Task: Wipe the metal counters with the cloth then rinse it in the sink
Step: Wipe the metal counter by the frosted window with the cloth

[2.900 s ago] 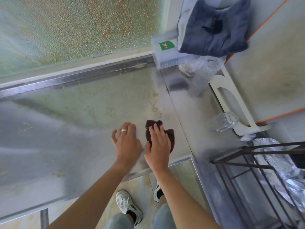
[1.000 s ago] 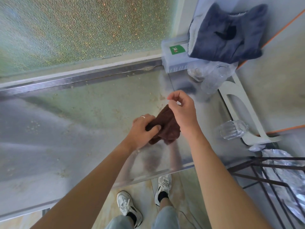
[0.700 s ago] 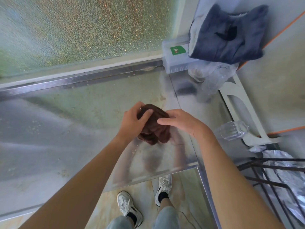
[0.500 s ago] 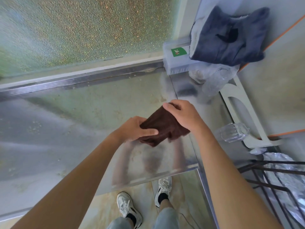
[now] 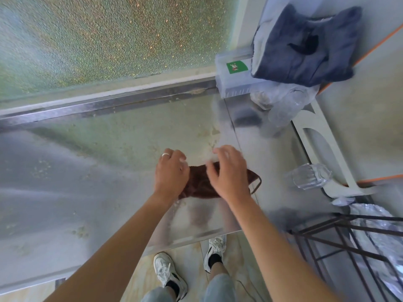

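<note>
Cloth point(image 5: 199, 185): brown, lay bunched on the metal counter point(image 5: 91, 171) near its front edge.
Left hand point(image 5: 171, 173): fingers curled onto the cloth's left end.
Right hand point(image 5: 229, 173): fingers spread loosely, blurred, above the cloth.
Far corner: clear box point(image 5: 234, 76), blue towel point(image 5: 305, 44).

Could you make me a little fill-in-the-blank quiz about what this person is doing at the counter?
1. The crumpled cloth on the shiny metal counter is dark ____ in colour.
2. A ring shows on the ____ hand.
3. The folded fabric atop the clear plastic box is dark ____.
4. The clear bottle lies on its ____.

Missing words: brown; left; blue; side
</note>
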The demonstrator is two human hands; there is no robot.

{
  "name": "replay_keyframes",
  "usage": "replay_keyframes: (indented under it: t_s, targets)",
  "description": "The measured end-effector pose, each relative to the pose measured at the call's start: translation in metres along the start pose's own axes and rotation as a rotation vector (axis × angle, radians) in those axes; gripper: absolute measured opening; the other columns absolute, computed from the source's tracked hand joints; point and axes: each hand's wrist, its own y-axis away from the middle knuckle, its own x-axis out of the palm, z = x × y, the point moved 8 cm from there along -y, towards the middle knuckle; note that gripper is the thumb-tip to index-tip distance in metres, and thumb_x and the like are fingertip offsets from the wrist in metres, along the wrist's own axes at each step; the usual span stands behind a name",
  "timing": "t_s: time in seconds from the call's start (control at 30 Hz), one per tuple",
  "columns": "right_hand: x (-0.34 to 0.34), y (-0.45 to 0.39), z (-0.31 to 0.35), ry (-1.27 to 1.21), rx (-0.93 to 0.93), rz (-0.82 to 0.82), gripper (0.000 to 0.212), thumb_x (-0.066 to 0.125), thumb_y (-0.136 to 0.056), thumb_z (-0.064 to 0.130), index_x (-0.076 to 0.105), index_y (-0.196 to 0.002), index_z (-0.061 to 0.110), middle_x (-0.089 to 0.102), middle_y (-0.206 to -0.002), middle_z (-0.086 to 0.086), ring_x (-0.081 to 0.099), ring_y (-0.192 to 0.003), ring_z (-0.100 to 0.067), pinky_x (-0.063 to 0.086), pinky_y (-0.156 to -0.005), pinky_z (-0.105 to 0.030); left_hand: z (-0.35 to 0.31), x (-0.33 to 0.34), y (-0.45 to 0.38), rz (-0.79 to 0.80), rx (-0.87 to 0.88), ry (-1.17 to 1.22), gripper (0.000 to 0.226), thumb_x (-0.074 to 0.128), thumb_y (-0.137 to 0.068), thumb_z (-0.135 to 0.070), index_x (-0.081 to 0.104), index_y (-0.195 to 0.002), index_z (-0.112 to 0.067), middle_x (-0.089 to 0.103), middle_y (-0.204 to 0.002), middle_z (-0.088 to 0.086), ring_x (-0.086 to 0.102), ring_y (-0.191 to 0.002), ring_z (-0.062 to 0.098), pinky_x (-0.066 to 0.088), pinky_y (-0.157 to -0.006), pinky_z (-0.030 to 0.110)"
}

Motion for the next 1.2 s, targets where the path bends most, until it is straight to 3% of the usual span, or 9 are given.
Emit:
replay_keyframes:
  t_s: [0.2,0.3,0.37,0.47,0.6,0.67,0.73,0.83,1.2]
  targets:
    - [0.057,0.068,0.006,0.036,-0.365,0.141,0.05,0.056,-0.103,0.043,0.052,-0.151,0.027,0.034,-0.167,-0.001,0.027,-0.156,-0.023,0.022,-0.126,-0.045,0.012,-0.001,0.003,-0.064,0.017,-0.136,0.015,0.061,-0.088,-0.004,0.069,-0.094,-0.016,0.065,-0.11,0.003,0.055,-0.11,0.027,0.042,-0.093,0.039]
    - [0.046,0.06,0.001,0.144,-0.36,0.059,0.037,0.061,-0.1,0.034,0.064,-0.134,0.021,0.061,-0.138,-0.005,0.062,-0.12,-0.026,0.054,-0.088,-0.035,0.011,-0.002,-0.005,-0.091,0.015,-0.117,0.012,0.066,-0.087,-0.006,0.07,-0.09,-0.017,0.064,-0.111,0.003,0.053,-0.112,0.028,0.041,-0.093,0.04]
    - [0.022,0.044,-0.003,0.119,-0.236,-0.065,0.025,0.066,-0.095,0.03,0.068,-0.113,0.013,0.062,-0.103,-0.005,0.065,-0.083,-0.022,0.057,-0.059,-0.032,0.009,-0.004,-0.011,-0.103,-0.017,-0.08,0.013,0.067,-0.084,-0.006,0.07,-0.089,-0.018,0.062,-0.112,0.003,0.051,-0.114,0.027,0.04,-0.094,0.039]
    - [-0.012,0.028,-0.023,-0.027,0.067,-0.247,0.026,0.073,-0.093,0.029,0.063,-0.107,0.009,0.059,-0.095,-0.005,0.06,-0.07,-0.017,0.05,-0.053,-0.024,0.006,-0.006,-0.018,-0.13,-0.053,-0.026,0.011,0.068,-0.084,-0.009,0.069,-0.091,-0.017,0.061,-0.112,0.002,0.049,-0.115,0.026,0.039,-0.096,0.039]
    - [-0.019,0.024,-0.036,0.127,0.228,-0.256,0.042,0.061,-0.096,0.049,0.061,-0.11,0.01,0.057,-0.101,-0.009,0.057,-0.087,-0.027,0.055,-0.07,-0.045,0.001,-0.003,-0.023,-0.129,-0.049,-0.017,0.009,0.067,-0.086,-0.01,0.068,-0.092,-0.016,0.06,-0.109,0.002,0.048,-0.112,0.024,0.037,-0.095,0.036]
    - [0.001,0.024,-0.04,0.213,0.187,-0.152,0.055,0.056,-0.098,0.049,0.057,-0.135,0.008,0.052,-0.138,-0.018,0.051,-0.127,-0.036,0.046,-0.103,-0.055,0.001,-0.001,-0.025,-0.125,-0.042,-0.036,0.009,0.066,-0.086,-0.01,0.067,-0.092,-0.017,0.06,-0.108,0.001,0.048,-0.111,0.023,0.037,-0.093,0.035]
    - [0.029,0.026,-0.041,0.238,0.154,-0.007,0.071,0.043,-0.104,0.048,0.028,-0.161,0.008,0.021,-0.169,-0.016,0.017,-0.158,-0.034,0.021,-0.126,-0.055,0.003,0.002,-0.026,-0.124,-0.045,-0.049,0.013,0.066,-0.084,-0.007,0.067,-0.092,-0.018,0.06,-0.108,0.0,0.049,-0.11,0.024,0.038,-0.092,0.037]
    - [0.049,0.022,-0.045,0.223,0.224,0.031,0.072,0.03,-0.108,0.046,0.007,-0.164,0.007,0.003,-0.174,-0.011,-0.001,-0.161,-0.03,0.018,-0.128,-0.053,0.009,0.008,-0.029,-0.118,-0.056,-0.066,0.019,0.062,-0.079,-0.004,0.066,-0.091,-0.019,0.06,-0.107,0.0,0.048,-0.109,0.024,0.039,-0.091,0.039]
    - [0.071,-0.068,-0.029,0.235,0.181,0.014,0.07,0.029,-0.109,0.044,0.01,-0.164,0.004,0.005,-0.173,-0.014,-0.001,-0.161,-0.032,0.017,-0.129,-0.049,0.012,0.018,-0.05,-0.127,-0.035,-0.243,0.023,0.061,-0.079,-0.006,0.063,-0.094,-0.025,0.062,-0.108,-0.008,0.052,-0.111,0.017,0.033,-0.1,0.038]
